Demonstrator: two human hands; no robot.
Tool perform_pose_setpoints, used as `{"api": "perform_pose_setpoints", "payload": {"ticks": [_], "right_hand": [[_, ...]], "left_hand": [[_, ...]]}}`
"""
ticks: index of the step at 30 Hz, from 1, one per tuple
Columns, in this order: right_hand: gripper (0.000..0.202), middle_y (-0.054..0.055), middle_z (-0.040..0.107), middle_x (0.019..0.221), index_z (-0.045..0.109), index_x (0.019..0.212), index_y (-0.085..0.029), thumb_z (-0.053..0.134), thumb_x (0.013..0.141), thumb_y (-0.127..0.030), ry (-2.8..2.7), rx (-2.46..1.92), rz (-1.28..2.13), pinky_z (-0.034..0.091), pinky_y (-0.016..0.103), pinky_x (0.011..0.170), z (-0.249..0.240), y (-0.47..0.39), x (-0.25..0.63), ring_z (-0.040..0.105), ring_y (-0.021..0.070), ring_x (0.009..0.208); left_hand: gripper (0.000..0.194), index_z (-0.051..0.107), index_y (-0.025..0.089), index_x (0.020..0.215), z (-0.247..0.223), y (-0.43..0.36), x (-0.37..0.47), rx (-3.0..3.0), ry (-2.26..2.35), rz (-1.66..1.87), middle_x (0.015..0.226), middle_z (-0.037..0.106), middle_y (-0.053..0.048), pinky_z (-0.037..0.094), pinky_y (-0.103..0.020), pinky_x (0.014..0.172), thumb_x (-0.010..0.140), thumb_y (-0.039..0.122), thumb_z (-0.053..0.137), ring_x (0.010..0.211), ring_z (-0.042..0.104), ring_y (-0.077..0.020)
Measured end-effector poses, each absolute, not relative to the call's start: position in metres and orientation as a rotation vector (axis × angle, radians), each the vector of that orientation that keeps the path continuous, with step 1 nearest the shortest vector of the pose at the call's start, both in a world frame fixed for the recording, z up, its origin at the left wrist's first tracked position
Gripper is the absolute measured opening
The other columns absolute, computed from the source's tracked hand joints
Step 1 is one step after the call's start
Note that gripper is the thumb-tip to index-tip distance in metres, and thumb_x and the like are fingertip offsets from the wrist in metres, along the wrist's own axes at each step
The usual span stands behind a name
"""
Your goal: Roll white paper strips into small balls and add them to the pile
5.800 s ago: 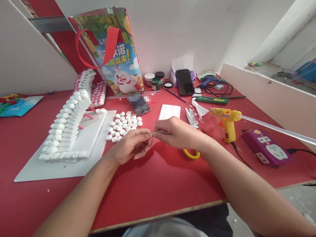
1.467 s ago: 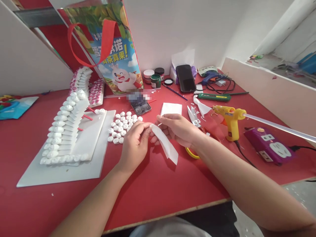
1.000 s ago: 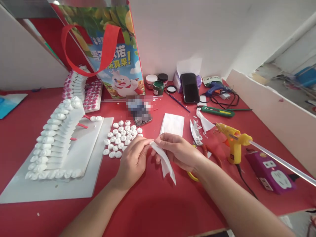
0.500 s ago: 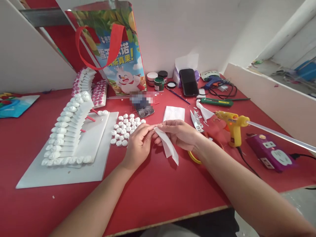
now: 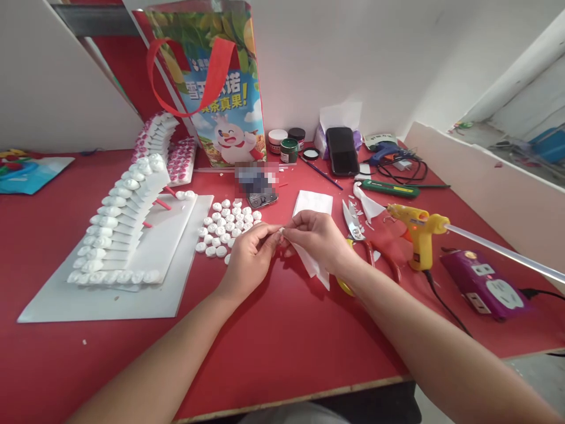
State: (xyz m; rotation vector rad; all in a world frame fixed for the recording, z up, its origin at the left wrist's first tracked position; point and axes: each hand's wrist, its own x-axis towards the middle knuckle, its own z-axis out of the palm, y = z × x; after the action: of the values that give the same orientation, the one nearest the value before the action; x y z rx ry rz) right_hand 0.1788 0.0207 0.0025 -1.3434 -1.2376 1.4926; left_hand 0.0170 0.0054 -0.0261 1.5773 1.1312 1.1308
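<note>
View: head camera, forward and down over the red surface (image 5: pixel 265 353).
Left hand (image 5: pixel 252 254): thumb and index fingertips pinched narrow on the upper end of the white paper strip (image 5: pixel 318 272).
Right hand (image 5: pixel 321 238): fingers narrow, gripping the same strip, fingertips next to those of the left hand.
Paper strip: between both hands at the upper end; loose end hangs below the right palm, above the surface; middle part hidden by the right hand.
White rosettes (image 5: pixel 230 226): grouped left of and behind the left hand, which stands in front of the nearest at that side.
White sheet (image 5: pixel 314 200): flat behind the right hand, front edge covered.
Scissors (image 5: pixel 356 233): blades spread, right of the right hand; yellow handle loop partly obstructed by the right forearm.
Glue gun (image 5: pixel 417 227): upright, right of the scissors.
Purple power strip (image 5: pixel 488 282): right of the glue gun.
White curved model (image 5: pixel 128 203): on boards, far left.
Printed bag (image 5: pixel 225 94): upright at the rear.
Black phone (image 5: pixel 342 151): leaning, rear.
</note>
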Motion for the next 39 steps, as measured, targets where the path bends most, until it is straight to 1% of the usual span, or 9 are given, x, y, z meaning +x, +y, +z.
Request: {"api": "perform_pose_setpoints", "payload": {"ticks": [3, 5, 8, 12, 22, 27, 31, 36, 39], "right_hand": [[0.013, -0.001, 0.064, 0.065, 0.053, 0.074, -0.021, 0.066, 0.078, -0.019, -1.686, -1.493, 0.907, 0.043, 0.026, 0.058, 0.002, 0.016, 0.177, 0.059, 0.0147, 0.059], [0.010, -0.001, 0.066, 0.069, 0.053, 0.078, -0.022, 0.061, 0.083, -0.019, -1.830, -1.449, 0.767, 0.042, 0.027, 0.062, 0.003, 0.015, 0.178, 0.059, 0.0149, 0.063], [0.009, 0.002, 0.071, 0.077, 0.054, 0.083, -0.022, 0.061, 0.088, -0.024, -1.686, -1.332, 1.093, 0.051, 0.029, 0.066, 0.006, 0.016, 0.180, 0.067, 0.0170, 0.067], [0.026, 0.002, 0.073, 0.074, 0.053, 0.082, -0.021, 0.074, 0.084, -0.037, -1.164, -1.209, 1.666, 0.060, 0.034, 0.062, 0.008, 0.019, 0.182, 0.071, 0.0194, 0.061], [0.032, -0.003, 0.067, 0.064, 0.060, 0.077, -0.018, 0.085, 0.065, -0.034, -1.040, -1.122, 1.704, 0.056, 0.029, 0.056, 0.000, 0.022, 0.178, 0.066, 0.0151, 0.054], [0.010, -0.001, 0.063, 0.070, 0.058, 0.073, -0.019, 0.064, 0.079, -0.024, -1.526, -1.219, 1.128, 0.045, 0.026, 0.063, -0.001, 0.016, 0.175, 0.058, 0.0122, 0.064], [0.010, -0.001, 0.060, 0.070, 0.055, 0.076, -0.020, 0.058, 0.086, -0.021, -1.844, -1.317, 0.683, 0.038, 0.028, 0.062, 0.001, 0.012, 0.174, 0.050, 0.0123, 0.062], [0.014, 0.001, 0.067, 0.073, 0.054, 0.082, -0.021, 0.060, 0.091, -0.030, -1.436, -1.301, 1.356, 0.051, 0.029, 0.060, 0.002, 0.015, 0.175, 0.068, 0.0177, 0.063], [0.015, -0.001, 0.064, 0.065, 0.054, 0.079, -0.021, 0.061, 0.090, -0.029, -1.319, -1.260, 1.492, 0.052, 0.029, 0.058, 0.001, 0.017, 0.175, 0.066, 0.0168, 0.058]], "left_hand": [[0.018, 0.076, 0.017, 0.095, -0.024, 0.005, 0.020, 1.616, 1.160, 1.160, 0.080, 0.064, -0.001, 0.046, -0.026, 0.071, 0.097, 0.026, 0.060, 0.076, 0.058, -0.0143], [0.017, 0.075, 0.017, 0.095, -0.024, 0.006, 0.019, 1.625, 1.179, 1.190, 0.082, 0.064, -0.001, 0.046, -0.025, 0.071, 0.097, 0.026, 0.060, 0.077, 0.058, -0.0141], [0.018, 0.075, 0.017, 0.097, -0.024, 0.006, 0.017, 1.637, 1.194, 1.209, 0.085, 0.065, -0.001, 0.046, -0.026, 0.071, 0.098, 0.026, 0.059, 0.075, 0.058, -0.0135], [0.018, 0.074, 0.018, 0.098, -0.022, 0.006, 0.014, 1.741, 1.184, 1.236, 0.084, 0.061, -0.001, 0.047, -0.025, 0.074, 0.099, 0.024, 0.057, 0.077, 0.059, -0.0134], [0.019, 0.076, 0.018, 0.099, -0.023, 0.007, 0.011, 1.793, 1.160, 1.251, 0.084, 0.064, -0.002, 0.049, -0.028, 0.075, 0.098, 0.025, 0.058, 0.079, 0.060, -0.0152], [0.019, 0.077, 0.018, 0.098, -0.023, 0.003, 0.019, 1.512, 1.214, 1.190, 0.082, 0.067, -0.002, 0.049, -0.028, 0.073, 0.095, 0.030, 0.063, 0.075, 0.060, -0.0152], [0.020, 0.076, 0.018, 0.097, -0.021, -0.001, 0.022, 1.432, 1.266, 1.202, 0.077, 0.065, 0.000, 0.048, -0.026, 0.072, 0.093, 0.034, 0.066, 0.075, 0.060, -0.0148], [0.022, 0.075, 0.018, 0.092, -0.018, 0.000, 0.020, 1.538, 1.317, 1.234, 0.069, 0.060, 0.002, 0.047, -0.026, 0.069, 0.094, 0.037, 0.065, 0.068, 0.058, -0.0138], [0.022, 0.072, 0.018, 0.088, -0.018, 0.001, 0.018, 1.535, 1.330, 1.241, 0.068, 0.062, 0.002, 0.046, -0.026, 0.065, 0.094, 0.038, 0.065, 0.064, 0.055, -0.0129]]}}
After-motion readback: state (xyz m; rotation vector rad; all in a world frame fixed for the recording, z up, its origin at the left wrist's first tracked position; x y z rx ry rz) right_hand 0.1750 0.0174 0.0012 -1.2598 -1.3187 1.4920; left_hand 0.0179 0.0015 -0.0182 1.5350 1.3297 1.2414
